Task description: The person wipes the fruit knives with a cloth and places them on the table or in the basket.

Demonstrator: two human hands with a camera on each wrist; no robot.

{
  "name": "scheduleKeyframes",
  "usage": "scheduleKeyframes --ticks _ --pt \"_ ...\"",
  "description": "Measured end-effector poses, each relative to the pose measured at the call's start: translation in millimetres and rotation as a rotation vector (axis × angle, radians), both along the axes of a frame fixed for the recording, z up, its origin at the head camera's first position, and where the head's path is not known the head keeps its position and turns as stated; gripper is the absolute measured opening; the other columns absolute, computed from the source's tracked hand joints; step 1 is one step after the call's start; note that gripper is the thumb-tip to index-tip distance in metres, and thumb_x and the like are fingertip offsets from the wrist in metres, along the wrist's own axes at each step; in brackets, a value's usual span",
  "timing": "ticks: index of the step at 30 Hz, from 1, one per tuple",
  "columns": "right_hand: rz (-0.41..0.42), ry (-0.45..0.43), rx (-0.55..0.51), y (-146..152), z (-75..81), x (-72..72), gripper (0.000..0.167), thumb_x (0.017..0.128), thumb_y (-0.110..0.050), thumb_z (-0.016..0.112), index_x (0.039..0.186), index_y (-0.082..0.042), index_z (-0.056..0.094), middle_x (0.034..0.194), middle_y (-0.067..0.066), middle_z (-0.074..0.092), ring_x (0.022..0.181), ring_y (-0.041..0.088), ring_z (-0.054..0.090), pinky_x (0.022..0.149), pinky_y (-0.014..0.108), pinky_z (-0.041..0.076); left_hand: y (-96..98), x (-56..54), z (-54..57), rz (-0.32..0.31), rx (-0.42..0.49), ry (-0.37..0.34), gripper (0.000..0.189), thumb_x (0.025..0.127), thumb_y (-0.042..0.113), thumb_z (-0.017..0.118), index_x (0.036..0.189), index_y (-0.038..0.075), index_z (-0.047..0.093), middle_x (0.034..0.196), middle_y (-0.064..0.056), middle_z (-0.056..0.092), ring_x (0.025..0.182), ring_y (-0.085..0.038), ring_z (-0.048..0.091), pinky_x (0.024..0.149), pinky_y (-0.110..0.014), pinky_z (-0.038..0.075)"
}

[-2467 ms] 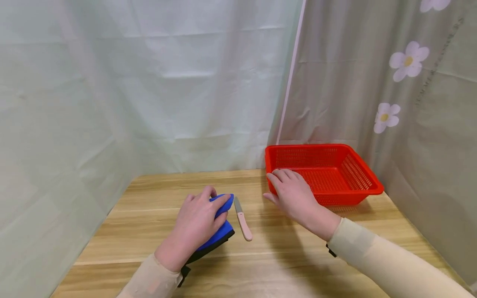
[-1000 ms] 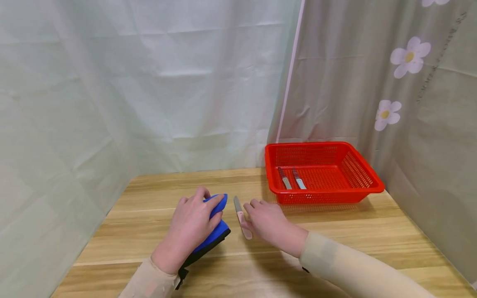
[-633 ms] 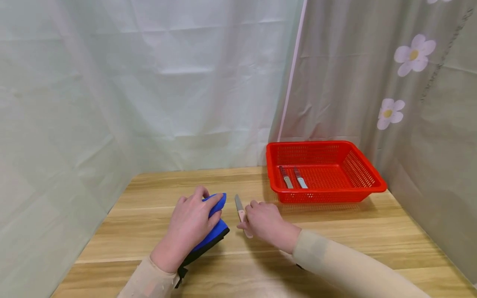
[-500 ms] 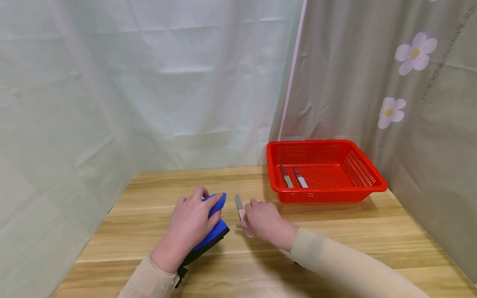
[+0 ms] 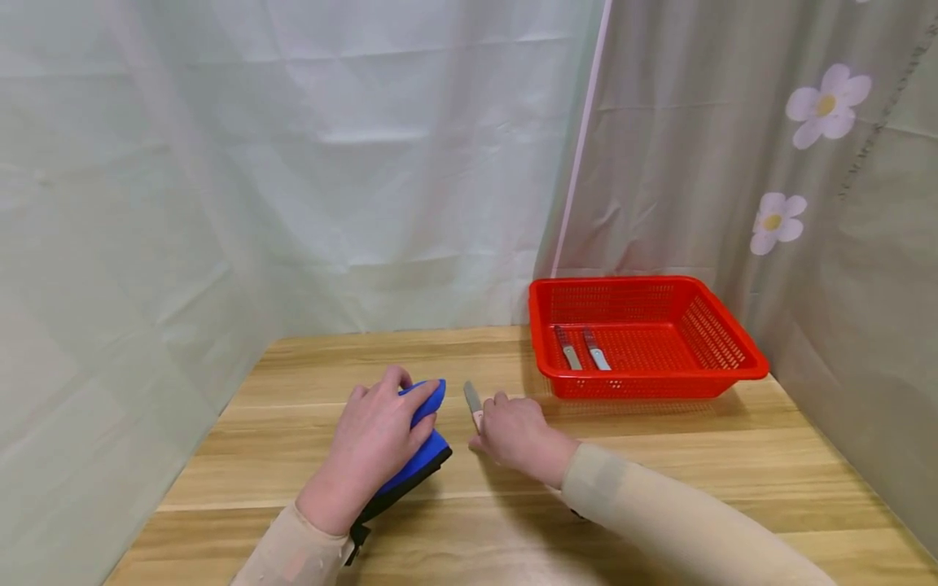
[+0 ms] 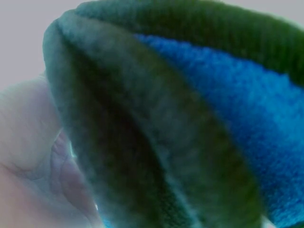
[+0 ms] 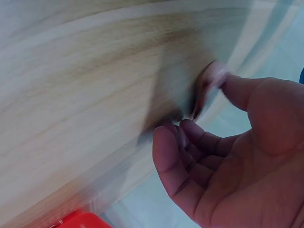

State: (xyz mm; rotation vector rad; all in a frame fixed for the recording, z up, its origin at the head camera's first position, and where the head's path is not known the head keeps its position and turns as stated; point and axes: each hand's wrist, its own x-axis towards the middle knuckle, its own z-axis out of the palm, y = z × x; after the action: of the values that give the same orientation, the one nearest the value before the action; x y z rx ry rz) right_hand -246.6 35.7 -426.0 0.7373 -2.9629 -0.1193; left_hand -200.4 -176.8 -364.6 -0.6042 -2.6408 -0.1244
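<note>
One knife [image 5: 472, 397] is pinched by the right hand [image 5: 515, 429]; the left hand [image 5: 375, 433] grips blue cloth [image 5: 421, 462] (dark-edged).

The blue cloth [image 5: 427, 461] has a matt, fuzzy pile; the metal-bladed knife [image 5: 473, 398] looks smooth. The basket [image 5: 648, 387] is glossy plastic, the tabletop [image 5: 293, 448] smooth wood grain, the curtain [image 5: 410, 163] creased, faintly shiny.

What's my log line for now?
left hand: holds black-edged blue cloth | right hand: grips pink-handled knife | red perforated basket: two knives inside
</note>
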Motion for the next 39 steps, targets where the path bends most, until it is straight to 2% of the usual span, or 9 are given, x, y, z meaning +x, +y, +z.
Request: scheduleKeyframes --ticks 4,10,16,21,27,31,39 --pt "-0.003 -0.013 -0.013 1.8 -0.6 -1.5 0.043 0.100 -0.047 0.081 0.097 -0.006 0.067 0.077 0.004 0.052 0.061 0.019 0.054 0.055 0.035 0.051 1.7 -0.6 -0.4 -0.006 0.006 0.003 0.041 0.098 0.029 0.084 0.136 0.017 0.081 0.118 -0.014 0.067 0.093 -0.028 0.070 0.075 -0.049 0.051" --pt "0.012 -0.005 -0.007 4.3 -1.1 -3.1 0.024 0.105 -0.025 0.075 0.092 -0.007 0.066 0.075 0.004 0.053 0.061 0.019 0.054 0.054 0.036 0.053 2.8 -1.3 -1.1 -0.010 0.010 -0.002 0.041 0.097 0.029 0.085 0.136 0.016 0.081 0.117 -0.014 0.066 0.091 -0.028 0.069 0.074 -0.048 0.050" --pt "-0.018 -0.069 -0.025 7.6 0.6 -4.4 0.030 0.110 -0.032 0.070 0.093 -0.007 0.067 0.076 0.005 0.055 0.064 0.020 0.054 0.059 0.038 0.055 3.7 -1.6 -1.6 -0.006 0.006 -0.020 0.042 0.098 0.031 0.084 0.138 0.017 0.080 0.116 -0.013 0.066 0.090 -0.027 0.068 0.073 -0.045 0.048" --pt "-0.014 -0.068 -0.038 14.3 2.3 -3.2 0.033 0.110 -0.032 0.070 0.088 -0.009 0.066 0.075 0.004 0.056 0.064 0.019 0.055 0.059 0.040 0.055 4.5 -0.8 -1.4 -0.010 0.007 -0.016 0.041 0.098 0.030 0.084 0.137 0.017 0.080 0.116 -0.013 0.066 0.088 -0.027 0.068 0.073 -0.046 0.048" --pt "-0.023 -0.068 -0.084 25.9 8.3 2.1 0.023 0.104 -0.019 0.076 0.090 -0.007 0.063 0.075 0.003 0.056 0.065 0.017 0.054 0.058 0.039 0.054 5.3 -0.1 -0.8 -0.019 0.024 -0.004 0.041 0.098 0.029 0.084 0.137 0.017 0.080 0.116 -0.014 0.067 0.085 -0.028 0.068 0.073 -0.047 0.048" --pt "-0.009 -0.035 -0.162 35.2 12.1 8.9 0.022 0.094 -0.010 0.081 0.089 -0.007 0.060 0.071 0.002 0.053 0.061 0.017 0.051 0.054 0.038 0.050 5.7 1.5 1.7 -0.009 0.032 -0.004 0.041 0.098 0.028 0.084 0.137 0.018 0.080 0.117 -0.015 0.067 0.085 -0.029 0.067 0.075 -0.048 0.049" --pt "0.060 0.054 -0.281 54.5 22.7 25.8 0.027 0.094 -0.008 0.085 0.085 -0.010 0.059 0.069 -0.001 0.052 0.058 0.017 0.047 0.051 0.036 0.046 10.9 7.2 9.3 -0.008 0.037 -0.013 0.043 0.098 0.030 0.084 0.139 0.019 0.079 0.119 -0.014 0.067 0.089 -0.030 0.068 0.077 -0.049 0.050"
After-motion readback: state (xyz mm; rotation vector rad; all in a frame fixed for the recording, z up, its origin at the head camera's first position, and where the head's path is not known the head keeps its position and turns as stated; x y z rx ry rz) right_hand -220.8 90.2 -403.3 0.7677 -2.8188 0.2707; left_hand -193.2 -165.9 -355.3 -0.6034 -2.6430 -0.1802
